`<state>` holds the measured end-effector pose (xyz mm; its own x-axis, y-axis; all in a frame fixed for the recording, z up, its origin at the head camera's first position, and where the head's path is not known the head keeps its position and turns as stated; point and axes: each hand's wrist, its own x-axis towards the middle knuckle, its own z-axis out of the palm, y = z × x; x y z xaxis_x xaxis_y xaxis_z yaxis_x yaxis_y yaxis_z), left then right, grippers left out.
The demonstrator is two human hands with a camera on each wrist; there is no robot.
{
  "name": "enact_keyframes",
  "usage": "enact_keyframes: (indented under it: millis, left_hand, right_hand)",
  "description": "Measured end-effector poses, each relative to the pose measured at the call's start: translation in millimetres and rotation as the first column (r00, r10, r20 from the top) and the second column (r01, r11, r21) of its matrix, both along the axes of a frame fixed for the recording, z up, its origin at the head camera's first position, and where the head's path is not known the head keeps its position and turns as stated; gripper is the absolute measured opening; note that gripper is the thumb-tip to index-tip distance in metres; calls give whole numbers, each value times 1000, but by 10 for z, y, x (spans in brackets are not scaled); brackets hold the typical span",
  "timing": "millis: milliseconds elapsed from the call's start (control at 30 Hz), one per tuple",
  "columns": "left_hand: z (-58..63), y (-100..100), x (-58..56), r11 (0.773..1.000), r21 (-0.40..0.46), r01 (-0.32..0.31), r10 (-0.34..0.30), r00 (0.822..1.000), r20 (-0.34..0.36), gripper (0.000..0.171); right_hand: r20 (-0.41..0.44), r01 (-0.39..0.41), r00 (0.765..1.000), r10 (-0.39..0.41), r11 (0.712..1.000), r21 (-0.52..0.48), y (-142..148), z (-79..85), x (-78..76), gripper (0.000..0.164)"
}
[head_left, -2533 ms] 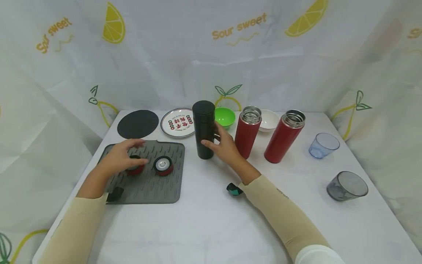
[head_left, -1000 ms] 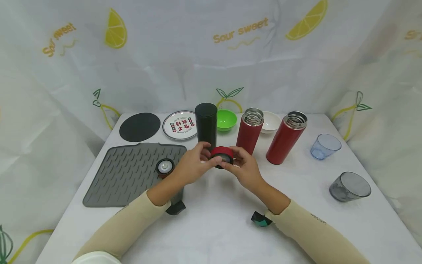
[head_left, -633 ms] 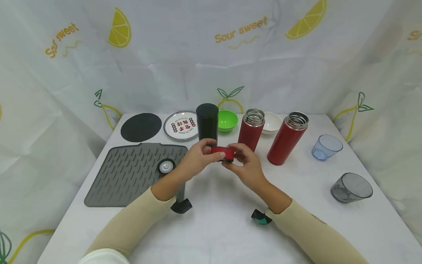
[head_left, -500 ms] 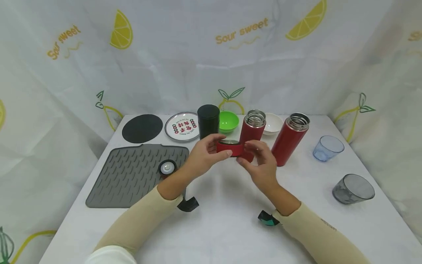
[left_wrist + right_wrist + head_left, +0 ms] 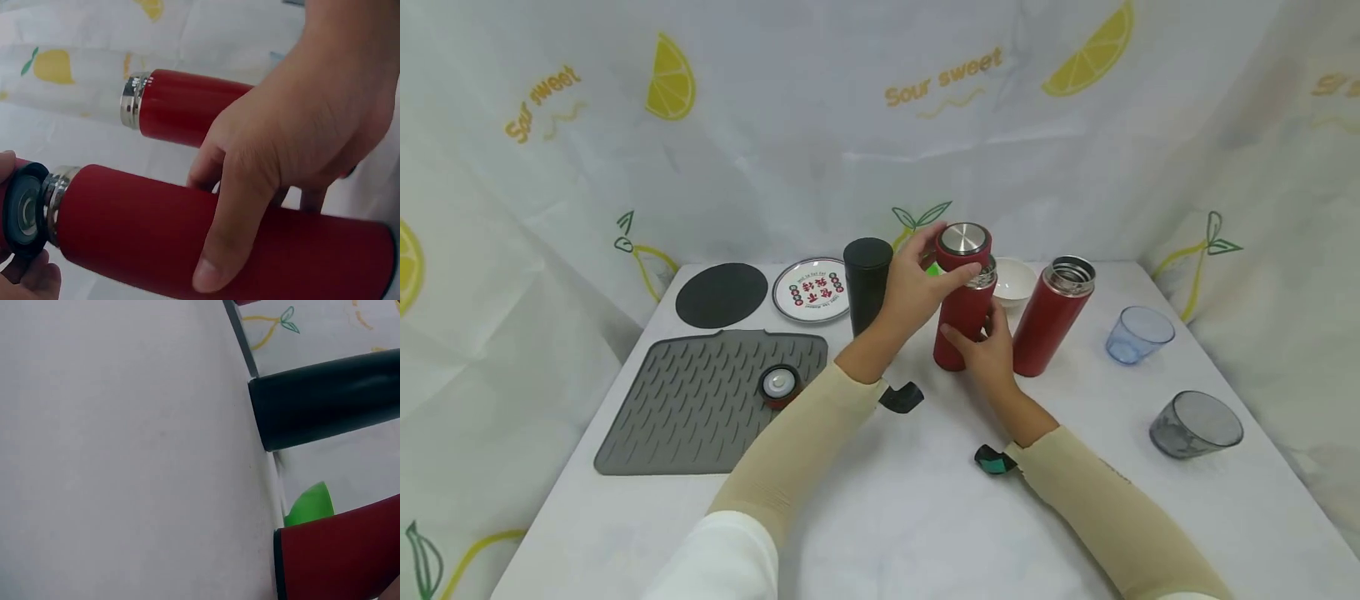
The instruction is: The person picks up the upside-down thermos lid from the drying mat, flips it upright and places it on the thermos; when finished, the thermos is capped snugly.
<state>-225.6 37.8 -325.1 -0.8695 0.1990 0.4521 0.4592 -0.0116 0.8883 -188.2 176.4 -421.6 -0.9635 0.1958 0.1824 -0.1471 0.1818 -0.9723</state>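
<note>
Red flasks (image 5: 964, 310) and a silver-topped red lid (image 5: 962, 242) contrast with a black tumbler (image 5: 867, 287), grey mat (image 5: 696, 408) and lemon-print white curtain (image 5: 790, 108).

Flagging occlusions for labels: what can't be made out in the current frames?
- Cylindrical red metal bottle in the right grip: interior; head view, steel-topped round red lid blocks it.
- Round green bowl: most of it; head view, left grip and bottle cover it.
- Round white plate: finest print; head view, too small.
- Beige right sleeve: lettering; head view, too small.
</note>
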Motion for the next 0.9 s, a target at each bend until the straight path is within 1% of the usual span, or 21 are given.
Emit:
enact_keyframes:
  millis: [100, 200, 267, 333, 467, 600, 700, 800, 833, 867, 900]
  left_hand:
    - [-70, 58, -51, 1000, 4, -5, 5, 999, 46, 71]
    - [-119, 85, -54, 1000, -12, -25, 25, 997, 67, 73]
    - [-144, 92, -47, 998, -40, -43, 45, 997, 57, 73]
    - [-167, 96, -43, 995, -73, -62, 65, 997, 48, 73]
    - [-213, 98, -34, 993, -100, -67, 71, 997, 39, 70]
    - [-258, 95, -62, 996, -88, -29, 30, 1000, 9, 70]
    - [-290, 84, -106, 995, -98, 26, -28, 1000, -15, 71]
    - [-348, 63, -143, 991, -98, 89, -94, 994, -47, 72]
    - [-344, 55, -123, 990, -94, 103, -109, 992, -56, 71]
    - [-371, 51, -126, 990, -86, 109, -115, 990, -79, 71]
    - [-398, 48, -121, 992, -80, 100, -109, 988, -106, 69]
  right_hand:
    - [-20, 11, 1000, -11, 1000, -4, -18, -149, -89, 80]
    - [-58, 8, 998, -7, 1000, 10, -38, -219, -117, 81]
    - [-82, 4, 997, -2, 1000, 21, -36, -238, -122, 80]
    - [-88, 1, 996, 2, 999, 39, -25, -243, -118, 80]
    - [-88, -17, 996, 23, 997, 72, 11, -223, -118, 80]
    - [-81, -35, 996, 44, 994, 102, 44, -180, -131, 80]
    - [-70, -48, 996, 56, 993, 111, 69, -155, -149, 80]
    - [-52, -65, 996, 71, 992, 111, 97, -151, -164, 81]
    - [-51, -71, 996, 77, 991, 109, 104, -153, -166, 81]
    - [-49, -75, 996, 81, 991, 110, 108, -155, -168, 81]
    - [-52, -78, 995, 84, 991, 106, 109, -155, -164, 82]
